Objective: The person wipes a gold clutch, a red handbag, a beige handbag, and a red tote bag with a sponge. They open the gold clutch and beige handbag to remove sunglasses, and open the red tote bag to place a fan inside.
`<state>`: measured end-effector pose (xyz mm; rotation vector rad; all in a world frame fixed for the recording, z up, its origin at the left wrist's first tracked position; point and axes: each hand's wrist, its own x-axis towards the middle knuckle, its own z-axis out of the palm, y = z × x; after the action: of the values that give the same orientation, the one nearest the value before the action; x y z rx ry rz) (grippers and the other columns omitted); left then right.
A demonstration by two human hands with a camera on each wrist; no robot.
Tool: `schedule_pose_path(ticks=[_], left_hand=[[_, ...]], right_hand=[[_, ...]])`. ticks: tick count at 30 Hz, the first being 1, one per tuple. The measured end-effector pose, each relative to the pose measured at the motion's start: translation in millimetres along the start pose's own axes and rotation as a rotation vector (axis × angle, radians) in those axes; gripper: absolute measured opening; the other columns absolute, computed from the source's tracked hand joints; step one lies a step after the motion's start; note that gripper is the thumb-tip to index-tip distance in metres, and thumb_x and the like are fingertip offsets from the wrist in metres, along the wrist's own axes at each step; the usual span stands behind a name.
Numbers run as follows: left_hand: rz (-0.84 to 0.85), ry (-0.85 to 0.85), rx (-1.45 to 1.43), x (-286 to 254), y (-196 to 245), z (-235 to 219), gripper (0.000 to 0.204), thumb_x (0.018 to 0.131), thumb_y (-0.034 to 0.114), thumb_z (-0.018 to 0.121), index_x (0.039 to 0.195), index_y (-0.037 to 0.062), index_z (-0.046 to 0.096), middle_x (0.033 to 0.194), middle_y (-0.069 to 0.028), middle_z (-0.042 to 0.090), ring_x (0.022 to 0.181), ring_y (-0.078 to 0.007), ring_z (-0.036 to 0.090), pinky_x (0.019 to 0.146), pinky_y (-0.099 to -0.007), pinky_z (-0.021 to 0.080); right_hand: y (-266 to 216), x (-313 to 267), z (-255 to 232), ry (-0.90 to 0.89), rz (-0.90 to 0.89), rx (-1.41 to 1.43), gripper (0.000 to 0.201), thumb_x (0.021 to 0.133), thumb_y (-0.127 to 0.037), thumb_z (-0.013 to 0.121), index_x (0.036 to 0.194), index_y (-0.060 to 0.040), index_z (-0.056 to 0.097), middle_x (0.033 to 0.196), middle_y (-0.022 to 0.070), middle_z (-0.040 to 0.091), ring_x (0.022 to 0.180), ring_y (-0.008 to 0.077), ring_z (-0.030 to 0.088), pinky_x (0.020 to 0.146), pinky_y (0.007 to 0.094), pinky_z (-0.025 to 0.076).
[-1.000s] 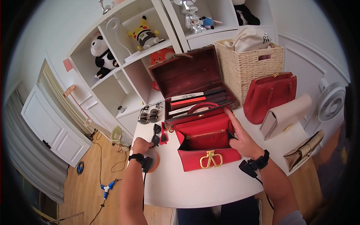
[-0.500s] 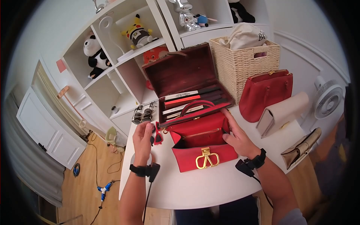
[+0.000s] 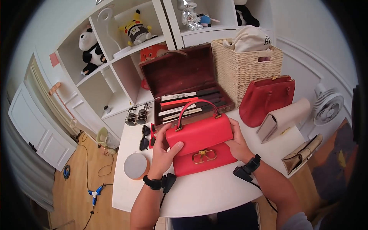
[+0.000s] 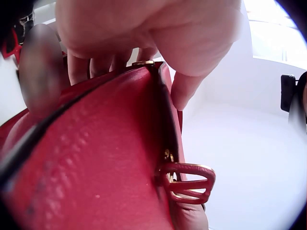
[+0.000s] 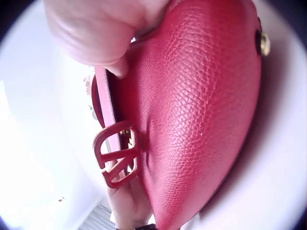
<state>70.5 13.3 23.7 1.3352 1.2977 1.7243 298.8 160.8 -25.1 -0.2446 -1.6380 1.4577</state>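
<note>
In the head view a red handbag (image 3: 203,132) stands on the white table, its flap folded forward over the front and its handle up. The flap's edge is just above the gold V-shaped clasp (image 3: 204,156). My left hand (image 3: 163,155) grips the flap's left end, thumb on the front and fingers behind. At the bag's right end my right hand (image 3: 241,145) holds the side, its thumb near the flap's corner. Both wrist views show the red leather close up, with the clasp (image 4: 192,183) (image 5: 116,154) standing out from the front.
Behind the bag lies an open brown case (image 3: 184,73) holding boxes. Sunglasses (image 3: 144,138) and a round grey-topped object (image 3: 136,166) are at left. A second red bag (image 3: 267,100), a beige bag (image 3: 285,119), a gold clutch (image 3: 303,154) and a wicker basket (image 3: 245,65) stand at right.
The bag's flap has come forward over its opening, and the handle now stands higher. My left hand has moved right, from beside the sunglasses onto the flap. The right hand has stayed at the bag's right end.
</note>
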Motion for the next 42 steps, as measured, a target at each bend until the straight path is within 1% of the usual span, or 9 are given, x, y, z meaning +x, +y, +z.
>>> schedule_pose_path(ticks=[4,10,15,19,25,32,34,36,42], left_hand=[[0.02,0.021,-0.008,-0.7,-9.0,-2.3,0.069,0.093,0.01,0.072,0.152,0.0031,0.035,0.143,-0.0131,0.05,0.131,-0.0209,0.051,0.11,-0.0351,0.042],[0.076,0.05,0.104,-3.4,-12.3,-0.7,0.069,0.1,0.016,0.064,0.157,0.0021,0.028,0.149,-0.0161,0.045,0.135,-0.0223,0.047,0.112,-0.0336,0.038],[0.093,0.056,0.207,-5.5,-16.3,-1.1,0.07,0.101,0.02,0.062,0.158,0.0009,0.025,0.152,-0.0183,0.043,0.137,-0.0237,0.046,0.114,-0.0336,0.036],[0.109,0.07,0.25,-6.4,-15.7,-0.7,0.071,0.101,0.02,0.062,0.158,0.0012,0.024,0.152,-0.0189,0.043,0.136,-0.0239,0.047,0.113,-0.0334,0.037],[0.046,0.06,0.063,-7.6,-9.8,8.1,0.081,0.092,0.009,0.073,0.157,0.0042,0.023,0.145,-0.0171,0.048,0.131,-0.0233,0.052,0.109,-0.0352,0.044],[0.033,0.078,0.004,-8.1,-12.2,10.4,0.086,0.086,0.006,0.078,0.155,0.0059,0.026,0.142,-0.0162,0.05,0.127,-0.0241,0.055,0.107,-0.037,0.048],[0.028,0.079,0.003,-7.9,-13.6,10.0,0.089,0.085,0.007,0.08,0.155,0.0061,0.025,0.143,-0.0164,0.048,0.128,-0.0242,0.054,0.107,-0.037,0.048],[0.023,0.08,0.002,-8.4,-12.5,10.0,0.092,0.083,0.007,0.082,0.155,0.0063,0.025,0.144,-0.0166,0.047,0.128,-0.0243,0.054,0.108,-0.037,0.048],[0.134,-0.044,0.146,-9.4,-11.1,7.2,0.143,0.056,0.031,0.101,0.159,0.0083,0.004,0.154,-0.0177,0.033,0.137,-0.0286,0.046,0.116,-0.0429,0.041]], right_hand=[[3.0,-2.9,1.3,0.062,0.019,0.117,0.063,0.088,0.013,0.055,0.144,-0.0083,0.036,0.144,0.0095,0.046,0.133,0.0183,0.046,0.114,0.0343,0.036],[-0.2,-5.3,-0.4,0.032,-0.132,0.227,0.05,0.078,0.011,0.052,0.124,-0.0082,0.044,0.146,0.0124,0.04,0.136,0.0202,0.041,0.117,0.038,0.03],[2.7,-7.5,1.1,0.132,-0.061,0.119,0.011,0.094,-0.005,0.058,0.103,-0.0066,0.052,0.138,0.0115,0.041,0.129,0.0184,0.043,0.114,0.0365,0.03],[1.7,-6.2,-1.0,0.138,-0.035,-0.038,0.026,0.102,-0.022,0.062,0.083,-0.0062,0.053,0.133,0.0106,0.043,0.121,0.0153,0.045,0.108,0.0342,0.034],[2.6,-3.2,-0.2,0.15,-0.027,-0.06,0.025,0.099,-0.016,0.067,0.082,-0.0053,0.052,0.133,0.012,0.043,0.114,0.0138,0.051,0.1,0.0295,0.043],[7.7,-3.8,9.1,0.139,-0.044,0.014,0.026,0.096,-0.009,0.07,0.107,-0.0052,0.047,0.133,0.0115,0.046,0.113,0.016,0.054,0.101,0.0312,0.045],[2.9,-4.5,11.1,0.21,-0.032,0.004,0.046,0.095,-0.007,0.071,0.13,-0.0042,0.041,0.133,0.0121,0.05,0.118,0.0173,0.055,0.104,0.033,0.045],[-6.8,-1.1,9.2,0.147,0.029,0.007,0.053,0.095,-0.009,0.07,0.137,-0.0028,0.038,0.134,0.0129,0.051,0.122,0.0177,0.054,0.106,0.0331,0.044],[-7.5,-1.0,6.8,0.045,0.144,-0.014,0.068,0.098,-0.015,0.068,0.151,0.0006,0.028,0.14,0.0155,0.051,0.131,0.0202,0.049,0.111,0.0338,0.04]])
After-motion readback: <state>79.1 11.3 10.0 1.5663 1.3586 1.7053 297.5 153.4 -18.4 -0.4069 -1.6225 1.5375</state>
